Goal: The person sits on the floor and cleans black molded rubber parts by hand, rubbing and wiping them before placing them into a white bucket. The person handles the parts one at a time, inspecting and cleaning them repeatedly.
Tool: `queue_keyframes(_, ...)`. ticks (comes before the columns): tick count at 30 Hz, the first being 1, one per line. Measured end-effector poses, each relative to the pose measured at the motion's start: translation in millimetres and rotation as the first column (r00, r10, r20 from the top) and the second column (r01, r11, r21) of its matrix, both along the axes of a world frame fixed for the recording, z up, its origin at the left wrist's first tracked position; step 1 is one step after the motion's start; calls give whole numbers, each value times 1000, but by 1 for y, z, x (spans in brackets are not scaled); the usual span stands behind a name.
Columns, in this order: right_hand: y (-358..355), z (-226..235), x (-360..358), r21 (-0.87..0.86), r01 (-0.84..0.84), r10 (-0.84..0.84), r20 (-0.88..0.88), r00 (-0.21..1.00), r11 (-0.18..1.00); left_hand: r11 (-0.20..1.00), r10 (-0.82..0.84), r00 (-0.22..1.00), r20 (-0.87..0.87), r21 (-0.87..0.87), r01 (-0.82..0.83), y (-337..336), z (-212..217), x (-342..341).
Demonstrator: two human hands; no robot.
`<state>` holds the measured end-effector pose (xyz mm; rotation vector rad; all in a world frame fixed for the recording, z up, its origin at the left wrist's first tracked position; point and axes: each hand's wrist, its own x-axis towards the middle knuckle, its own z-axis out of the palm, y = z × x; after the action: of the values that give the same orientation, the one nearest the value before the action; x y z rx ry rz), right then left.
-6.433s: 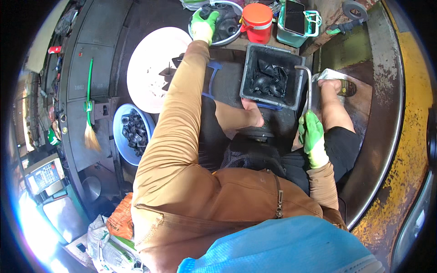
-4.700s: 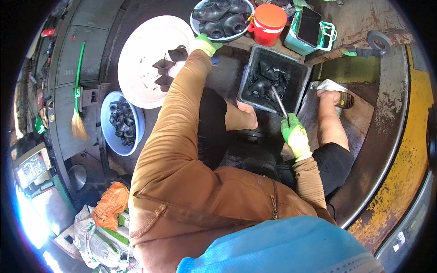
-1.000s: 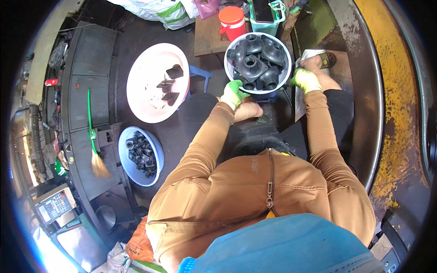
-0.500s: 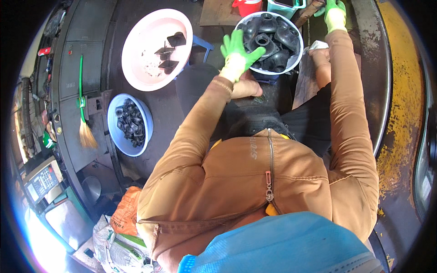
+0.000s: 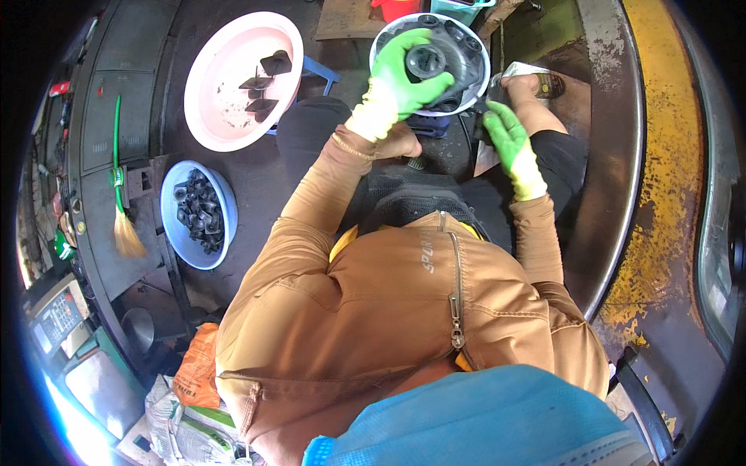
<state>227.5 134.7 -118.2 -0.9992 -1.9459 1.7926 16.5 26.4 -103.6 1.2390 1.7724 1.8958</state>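
Your brown jacket [image 5: 404, 311] fills the middle of the view, with both sleeves running up toward 12 o'clock. At 11 o'clock sits a wide pink basin [image 5: 225, 101] with 3 dark angular pieces on its floor. At 12 o'clock is the white bowl [image 5: 475, 46], packed with black round parts. At 9 o'clock a smaller blue bowl [image 5: 172, 233] holds a heap of small black parts, and just beyond it, toward the rim, lies a green-handled brush [image 5: 118, 186].

Your left hand [image 5: 400, 74], in a green glove, reaches into the white bowl with its fingers curled around 1 black round part [image 5: 426, 60]; the thumb and fingers are clamped on its rim, and the part sits at the near edge of the bowl's heap, touching the others. Your right hand [image 5: 509, 140], also gloved in green, rests at 1 o'clock just beside the bowl's right rim, fingers loosely together and pointing toward the bowl. Something dark lies under its fingertips, but you cannot tell whether that hand grips it.
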Motion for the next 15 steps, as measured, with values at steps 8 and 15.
queue_keyframes(8,-47,22,-28,137,65,52,-710,702,988,994,-108,992,58,39,106,-18,68,79)
queue_keyframes(15,-51,48,-19,652,231,98,-427,899,722,995,11,1000,-2,97,-11,-26,77,90)
